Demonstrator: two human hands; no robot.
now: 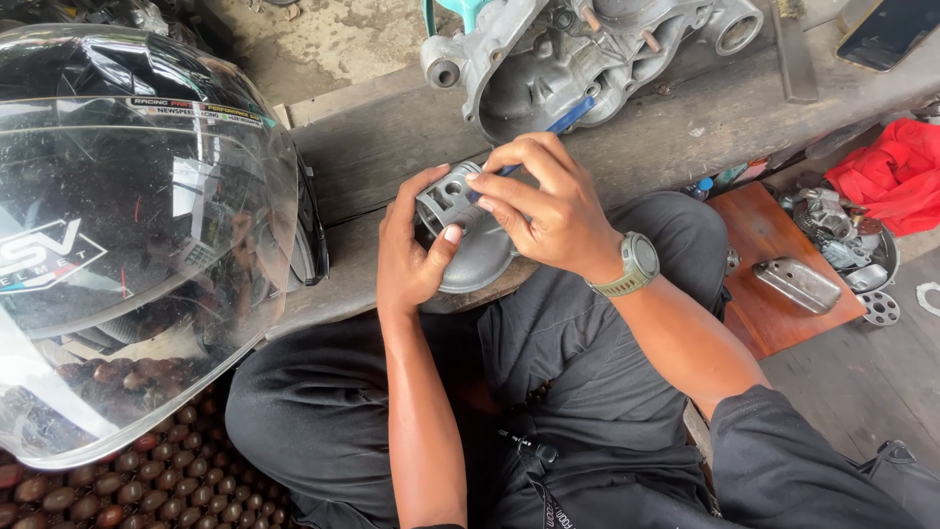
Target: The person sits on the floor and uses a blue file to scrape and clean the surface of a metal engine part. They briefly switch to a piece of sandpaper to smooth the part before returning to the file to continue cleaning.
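L hand (416,250) clamps the grey cover (468,235) w/ thumb on its face, part resting at the bench (392,157) edge over the lap. R hand (543,201) pinches a blue-handled tool (568,120), tip in the cover's top recess. Best to keep the cover braced on the wood, tool square, short strokes, I'd say. Room: helmet (137,216) close on L, engine case (578,49) just behind the R hand; bench edge right under the part, so a slip drops it into the lap.

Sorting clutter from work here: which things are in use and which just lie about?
In use: grey metal part, held by left hand; blue-handled tool, in right hand.
Lying about: helmet, engine casing, red cloth, metal tray.
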